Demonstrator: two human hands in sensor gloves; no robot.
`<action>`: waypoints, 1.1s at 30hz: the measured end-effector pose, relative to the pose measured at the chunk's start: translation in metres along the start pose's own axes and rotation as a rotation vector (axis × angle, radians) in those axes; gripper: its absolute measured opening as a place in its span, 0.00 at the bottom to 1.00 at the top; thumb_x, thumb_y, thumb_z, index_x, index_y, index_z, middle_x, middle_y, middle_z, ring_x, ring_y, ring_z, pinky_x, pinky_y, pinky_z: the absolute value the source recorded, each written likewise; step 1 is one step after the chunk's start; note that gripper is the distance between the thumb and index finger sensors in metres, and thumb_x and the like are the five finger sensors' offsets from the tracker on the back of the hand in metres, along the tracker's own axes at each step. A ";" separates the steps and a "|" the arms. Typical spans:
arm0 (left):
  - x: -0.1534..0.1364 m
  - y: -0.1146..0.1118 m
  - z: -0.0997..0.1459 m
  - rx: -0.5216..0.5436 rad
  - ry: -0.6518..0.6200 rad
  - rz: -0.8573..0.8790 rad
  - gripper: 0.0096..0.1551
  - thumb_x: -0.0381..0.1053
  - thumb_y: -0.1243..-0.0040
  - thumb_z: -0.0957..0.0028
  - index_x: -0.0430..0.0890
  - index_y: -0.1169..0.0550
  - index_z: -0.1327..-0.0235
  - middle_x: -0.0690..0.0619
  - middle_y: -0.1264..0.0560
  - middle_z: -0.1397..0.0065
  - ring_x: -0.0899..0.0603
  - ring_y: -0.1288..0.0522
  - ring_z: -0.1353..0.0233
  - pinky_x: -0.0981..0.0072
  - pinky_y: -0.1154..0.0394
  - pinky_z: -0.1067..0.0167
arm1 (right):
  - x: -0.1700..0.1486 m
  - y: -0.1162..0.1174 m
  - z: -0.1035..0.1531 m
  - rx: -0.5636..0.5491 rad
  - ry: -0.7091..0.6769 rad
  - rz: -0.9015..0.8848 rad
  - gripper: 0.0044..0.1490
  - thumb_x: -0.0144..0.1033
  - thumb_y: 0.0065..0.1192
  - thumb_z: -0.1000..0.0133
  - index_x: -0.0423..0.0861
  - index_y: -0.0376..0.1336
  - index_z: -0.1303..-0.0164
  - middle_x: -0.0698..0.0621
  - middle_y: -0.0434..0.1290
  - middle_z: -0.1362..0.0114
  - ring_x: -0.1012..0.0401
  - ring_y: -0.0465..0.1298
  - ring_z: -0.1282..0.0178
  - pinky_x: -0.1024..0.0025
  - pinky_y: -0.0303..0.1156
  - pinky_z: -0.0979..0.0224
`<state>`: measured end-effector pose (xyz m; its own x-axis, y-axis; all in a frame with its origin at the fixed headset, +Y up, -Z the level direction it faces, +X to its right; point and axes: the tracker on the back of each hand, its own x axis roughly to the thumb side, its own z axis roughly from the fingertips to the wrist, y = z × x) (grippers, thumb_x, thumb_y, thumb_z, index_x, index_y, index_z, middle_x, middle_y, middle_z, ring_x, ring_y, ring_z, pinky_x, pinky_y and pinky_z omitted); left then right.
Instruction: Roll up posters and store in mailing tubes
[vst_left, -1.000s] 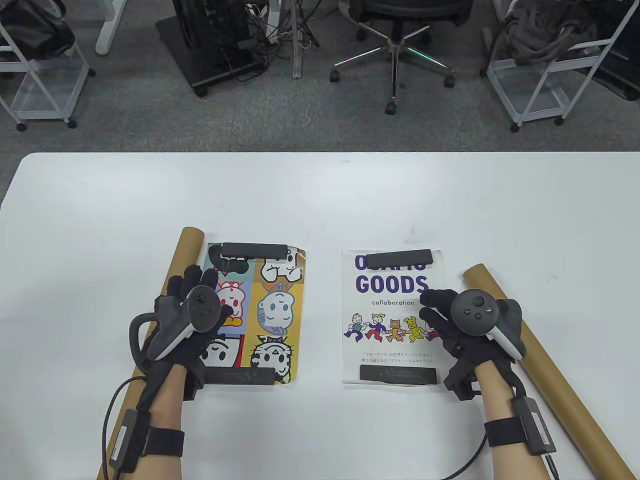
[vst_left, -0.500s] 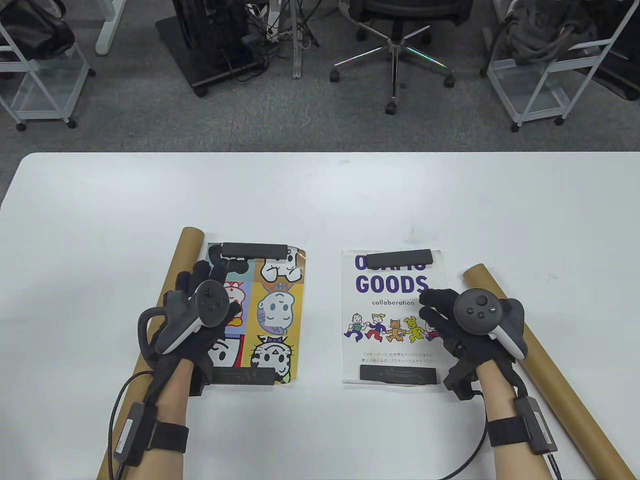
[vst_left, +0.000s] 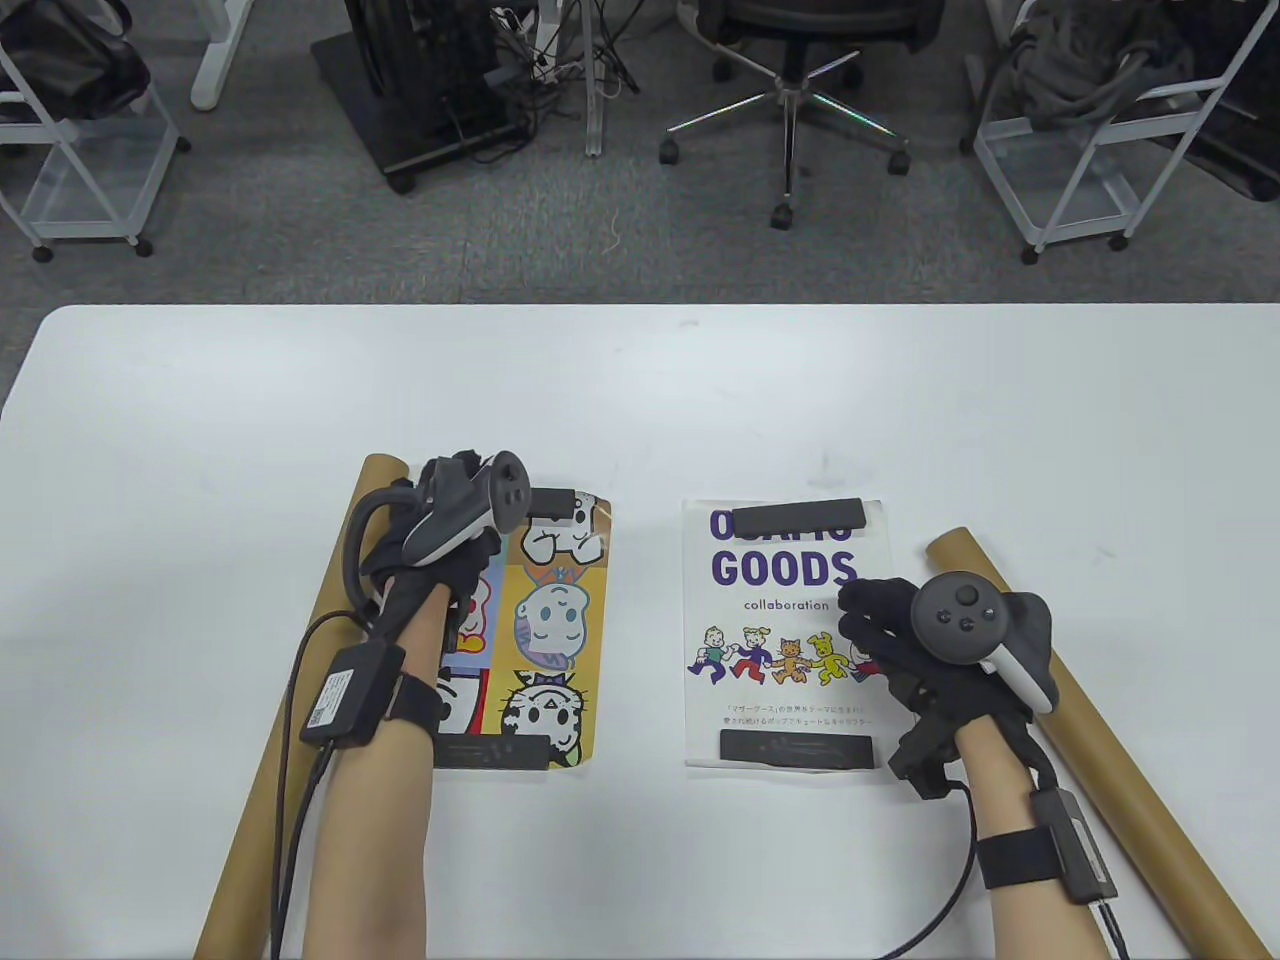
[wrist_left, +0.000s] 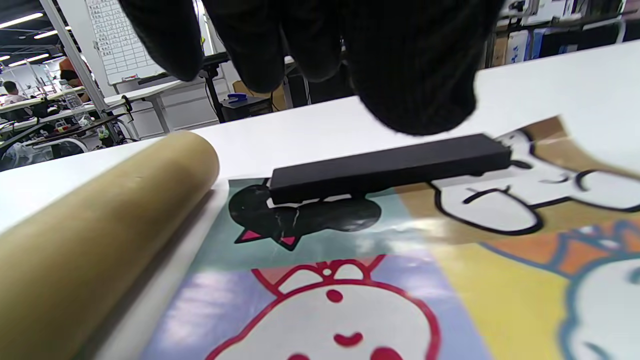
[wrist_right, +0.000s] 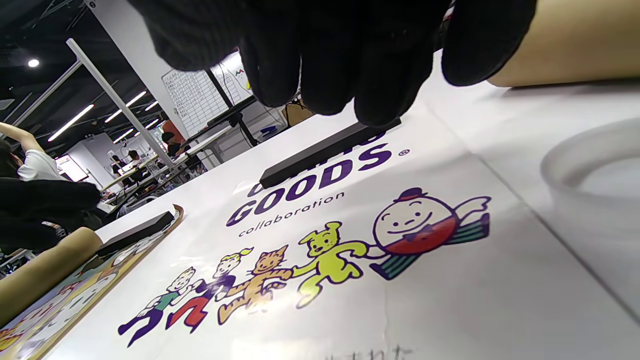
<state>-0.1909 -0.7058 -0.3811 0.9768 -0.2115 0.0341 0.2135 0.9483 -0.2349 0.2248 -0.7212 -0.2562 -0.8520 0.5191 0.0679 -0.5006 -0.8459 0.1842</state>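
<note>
A colourful cartoon poster (vst_left: 545, 620) lies flat, weighted by a black bar at its far edge (vst_left: 552, 499) and another at its near edge (vst_left: 500, 752). My left hand (vst_left: 460, 470) reaches over the far bar (wrist_left: 390, 165), fingers hanging just above it; I cannot tell if they touch. A brown mailing tube (vst_left: 340, 560) lies along the poster's left side. A white "GOODS" poster (vst_left: 785, 620) lies flat under two black bars (vst_left: 800, 517) (vst_left: 795, 748). My right hand (vst_left: 865, 620) hovers open over its right edge, beside a second tube (vst_left: 1100, 740).
The white table (vst_left: 640, 400) stretches bare beyond the posters. Past its far edge stand an office chair (vst_left: 790, 60) and wire carts (vst_left: 1080, 170). Glove cables trail from both wrists toward the near edge.
My left hand has moved forward from the middle of the colourful poster to the black bar at its far edge and has turned on its side. The right hand has barely moved.
</note>
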 end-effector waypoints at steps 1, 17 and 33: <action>0.002 -0.002 -0.006 -0.008 0.003 0.002 0.46 0.56 0.34 0.48 0.63 0.41 0.16 0.59 0.41 0.08 0.45 0.37 0.10 0.43 0.38 0.14 | 0.000 0.000 0.000 0.001 0.000 -0.001 0.33 0.44 0.54 0.42 0.43 0.62 0.28 0.38 0.68 0.22 0.38 0.71 0.27 0.30 0.62 0.26; 0.028 -0.034 -0.049 0.064 -0.004 -0.188 0.37 0.54 0.37 0.51 0.69 0.33 0.25 0.66 0.31 0.18 0.52 0.25 0.17 0.47 0.33 0.15 | 0.001 0.002 -0.001 0.018 0.003 0.004 0.34 0.45 0.54 0.42 0.43 0.62 0.28 0.38 0.68 0.22 0.38 0.71 0.27 0.30 0.62 0.26; 0.009 0.038 -0.021 0.227 0.011 -0.139 0.38 0.52 0.40 0.49 0.68 0.36 0.23 0.65 0.33 0.16 0.50 0.28 0.15 0.46 0.34 0.15 | 0.003 0.001 0.001 0.018 -0.008 0.000 0.34 0.45 0.54 0.42 0.43 0.62 0.28 0.38 0.68 0.22 0.38 0.71 0.27 0.30 0.62 0.27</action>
<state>-0.1740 -0.6770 -0.4105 0.9378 -0.3449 0.0395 0.3454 0.9384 -0.0048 0.2217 -0.7204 -0.2548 -0.8507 0.5202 0.0757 -0.4977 -0.8434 0.2022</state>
